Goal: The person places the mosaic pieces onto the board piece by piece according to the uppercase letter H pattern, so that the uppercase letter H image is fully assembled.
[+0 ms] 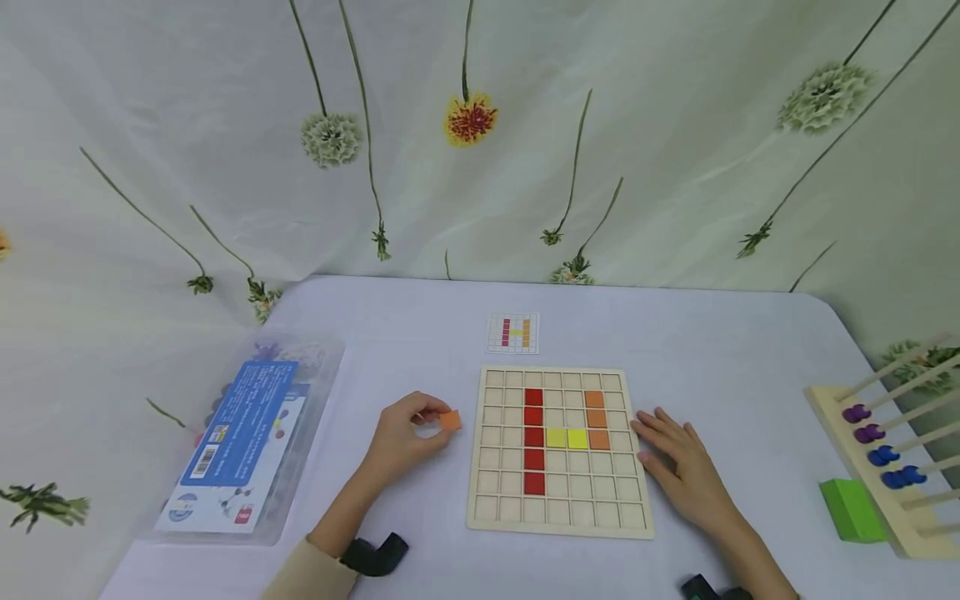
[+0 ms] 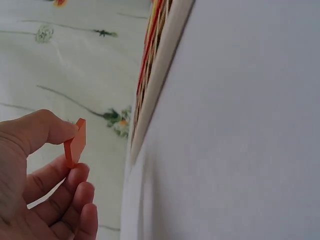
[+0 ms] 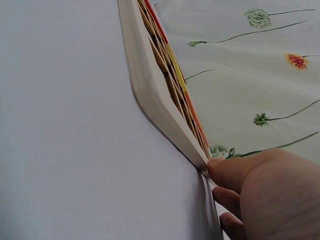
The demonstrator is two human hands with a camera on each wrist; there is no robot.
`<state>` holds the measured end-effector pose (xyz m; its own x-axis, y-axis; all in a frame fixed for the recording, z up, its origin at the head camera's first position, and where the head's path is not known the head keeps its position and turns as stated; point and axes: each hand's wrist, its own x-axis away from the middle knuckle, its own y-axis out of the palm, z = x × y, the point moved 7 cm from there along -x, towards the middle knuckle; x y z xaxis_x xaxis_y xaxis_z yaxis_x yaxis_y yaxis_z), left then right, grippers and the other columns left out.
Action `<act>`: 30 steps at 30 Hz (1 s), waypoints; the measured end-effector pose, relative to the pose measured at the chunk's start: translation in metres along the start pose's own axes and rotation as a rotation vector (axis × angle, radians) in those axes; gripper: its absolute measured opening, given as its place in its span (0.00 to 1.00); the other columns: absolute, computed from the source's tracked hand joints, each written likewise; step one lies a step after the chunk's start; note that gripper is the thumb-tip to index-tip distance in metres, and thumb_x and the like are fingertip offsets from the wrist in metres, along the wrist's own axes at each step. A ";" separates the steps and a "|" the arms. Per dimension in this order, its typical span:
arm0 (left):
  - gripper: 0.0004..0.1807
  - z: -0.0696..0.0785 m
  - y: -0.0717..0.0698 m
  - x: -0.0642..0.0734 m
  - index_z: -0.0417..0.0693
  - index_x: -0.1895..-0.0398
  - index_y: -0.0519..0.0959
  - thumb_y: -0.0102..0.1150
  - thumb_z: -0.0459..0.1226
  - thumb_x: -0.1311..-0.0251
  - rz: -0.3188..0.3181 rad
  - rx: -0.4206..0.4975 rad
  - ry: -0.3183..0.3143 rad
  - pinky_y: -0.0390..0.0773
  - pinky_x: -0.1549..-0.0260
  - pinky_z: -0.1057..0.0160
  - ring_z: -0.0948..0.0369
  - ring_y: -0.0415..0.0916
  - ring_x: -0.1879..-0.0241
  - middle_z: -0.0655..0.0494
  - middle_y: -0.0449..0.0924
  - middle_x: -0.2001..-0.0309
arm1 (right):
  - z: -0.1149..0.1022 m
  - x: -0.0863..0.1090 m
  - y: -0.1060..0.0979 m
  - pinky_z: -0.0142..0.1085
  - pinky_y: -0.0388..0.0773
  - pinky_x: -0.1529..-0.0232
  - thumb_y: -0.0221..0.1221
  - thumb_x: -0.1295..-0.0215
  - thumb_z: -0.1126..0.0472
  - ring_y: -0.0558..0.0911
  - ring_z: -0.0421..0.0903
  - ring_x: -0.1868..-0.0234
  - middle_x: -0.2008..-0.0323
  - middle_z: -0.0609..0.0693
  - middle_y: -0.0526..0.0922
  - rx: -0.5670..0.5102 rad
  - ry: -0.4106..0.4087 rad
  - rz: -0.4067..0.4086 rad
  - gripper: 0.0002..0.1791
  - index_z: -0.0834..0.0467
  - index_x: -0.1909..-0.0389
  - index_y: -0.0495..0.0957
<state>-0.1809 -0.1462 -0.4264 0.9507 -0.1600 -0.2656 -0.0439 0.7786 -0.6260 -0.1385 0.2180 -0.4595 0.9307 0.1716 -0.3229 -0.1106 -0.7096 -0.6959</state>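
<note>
My left hand (image 1: pixel 405 435) pinches a flat orange square tile (image 1: pixel 450 420) between thumb and fingers, just left of the wooden grid board (image 1: pixel 498 527). In the left wrist view the orange tile (image 2: pixel 76 144) is held on edge by thumb and fingertips. On the board a column of red tiles (image 1: pixel 534 437) stands left of centre, two yellow tiles (image 1: pixel 566 438) run to its right, and three orange tiles (image 1: pixel 596 421) form a column beyond them. My right hand (image 1: pixel 684 467) rests at the board's right edge with fingers extended; in the right wrist view its thumb touches the rim.
A small pattern card (image 1: pixel 513 333) with a coloured H lies behind the board. To the left is a clear plastic case (image 1: pixel 281 492) with a blue label. A wooden bead rack (image 1: pixel 862 467) and a green block (image 1: pixel 852 510) stand at the right. A flowered cloth hangs behind the table.
</note>
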 end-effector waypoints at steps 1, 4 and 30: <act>0.13 0.008 0.006 -0.003 0.46 0.65 0.83 0.72 0.29 0.57 -0.020 0.001 0.016 0.76 0.64 0.67 0.63 0.75 0.67 0.60 0.81 0.67 | 0.000 0.000 0.000 0.66 0.46 0.32 0.62 0.38 0.65 0.65 0.70 0.33 0.38 0.63 0.75 -0.001 -0.001 0.000 0.22 0.62 0.42 0.78; 0.11 0.032 0.025 -0.010 0.46 0.65 0.83 0.71 0.31 0.54 -0.095 0.015 0.066 0.78 0.64 0.65 0.61 0.75 0.67 0.60 0.80 0.68 | -0.001 0.000 0.000 0.66 0.46 0.32 0.62 0.38 0.65 0.65 0.70 0.33 0.38 0.63 0.75 -0.002 -0.004 -0.001 0.22 0.62 0.42 0.78; 0.10 0.120 0.162 -0.019 0.50 0.66 0.86 0.72 0.42 0.52 -0.405 -0.243 0.293 0.64 0.69 0.77 0.70 0.67 0.68 0.66 0.78 0.73 | -0.003 -0.001 -0.001 0.68 0.46 0.33 0.61 0.37 0.65 0.64 0.71 0.33 0.38 0.65 0.74 -0.010 -0.006 -0.013 0.21 0.63 0.42 0.77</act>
<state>-0.1692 0.0557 -0.4346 0.7828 -0.6064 -0.1395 0.2048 0.4627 -0.8625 -0.1386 0.2164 -0.4568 0.9299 0.1847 -0.3181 -0.0953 -0.7143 -0.6933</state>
